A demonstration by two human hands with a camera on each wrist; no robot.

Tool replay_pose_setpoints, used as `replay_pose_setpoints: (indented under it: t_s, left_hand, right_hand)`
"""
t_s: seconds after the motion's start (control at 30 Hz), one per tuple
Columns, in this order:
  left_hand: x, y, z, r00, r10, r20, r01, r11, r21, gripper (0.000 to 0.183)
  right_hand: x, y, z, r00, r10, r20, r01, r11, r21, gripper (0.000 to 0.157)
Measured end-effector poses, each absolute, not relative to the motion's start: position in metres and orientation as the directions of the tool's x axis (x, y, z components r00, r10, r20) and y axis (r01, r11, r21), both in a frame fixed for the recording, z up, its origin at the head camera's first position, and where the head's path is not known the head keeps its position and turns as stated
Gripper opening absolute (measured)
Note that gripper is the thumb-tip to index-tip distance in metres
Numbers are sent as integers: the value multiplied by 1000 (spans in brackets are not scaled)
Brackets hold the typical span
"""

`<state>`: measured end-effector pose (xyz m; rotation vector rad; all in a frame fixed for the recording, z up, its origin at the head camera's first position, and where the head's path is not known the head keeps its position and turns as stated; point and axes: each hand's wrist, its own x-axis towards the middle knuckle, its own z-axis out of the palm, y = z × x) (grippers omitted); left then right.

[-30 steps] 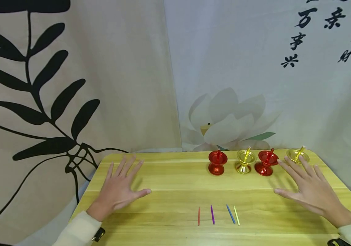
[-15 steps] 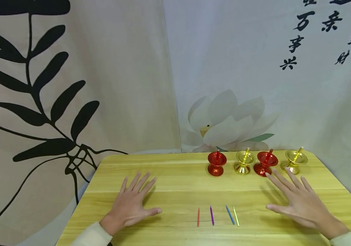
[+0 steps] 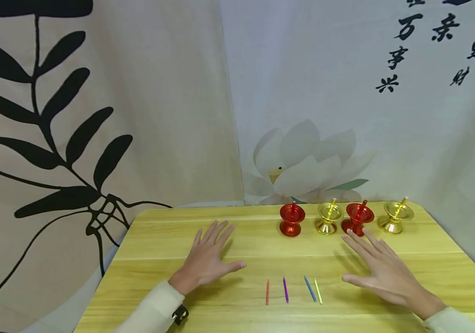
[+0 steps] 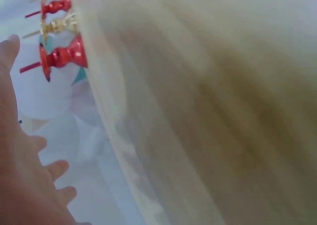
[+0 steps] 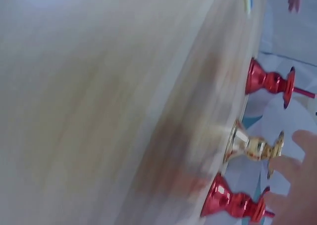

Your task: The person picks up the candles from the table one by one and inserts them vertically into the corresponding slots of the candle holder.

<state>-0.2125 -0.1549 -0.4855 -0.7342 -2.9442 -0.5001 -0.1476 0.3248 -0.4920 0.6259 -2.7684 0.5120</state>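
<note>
My left hand (image 3: pixel 206 263) is held above the left middle of the table, fingers spread, holding nothing. On the right, my right hand (image 3: pixel 383 273) hovers with straight, spread fingers, also holding nothing; its fingertips overlap the base of a red candle holder (image 3: pixel 355 222) in the head view. Between the hands lie four thin candle-like sticks: orange-red (image 3: pixel 267 292), purple (image 3: pixel 285 290), blue (image 3: pixel 310 289) and yellow-green (image 3: pixel 318 291). Another red holder (image 3: pixel 290 228) and two gold holders (image 3: pixel 327 226) stand upright at the back, each holder with a stick up from its cup.
The wooden table (image 3: pixel 158 240) has its back edge close to the hanging cloth (image 3: pixel 179 115), printed with dark leaves, a pale flower and writing. A dark band (image 3: pixel 180 314) sits at the left sleeve (image 3: pixel 154 310).
Both hands have moved inward, the left to the right and the right to the left. The gold holder at far right is now uncovered. Sticks and holders stay in place.
</note>
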Motion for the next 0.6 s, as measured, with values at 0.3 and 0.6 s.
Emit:
replay_pose_setpoints:
  t_s: [0.3,0.6]
  left_hand:
    - [-248,-109,-479,-869,472,145,459,662,593,104]
    - [-284,-70,-476,-863,497,88,338,439,833,92]
  right_hand:
    - [-153,290,-487,-925,-327,192,-375,713,-592,84]
    - [-165,245,-490,-904,-401,145,-370,568,-735,74]
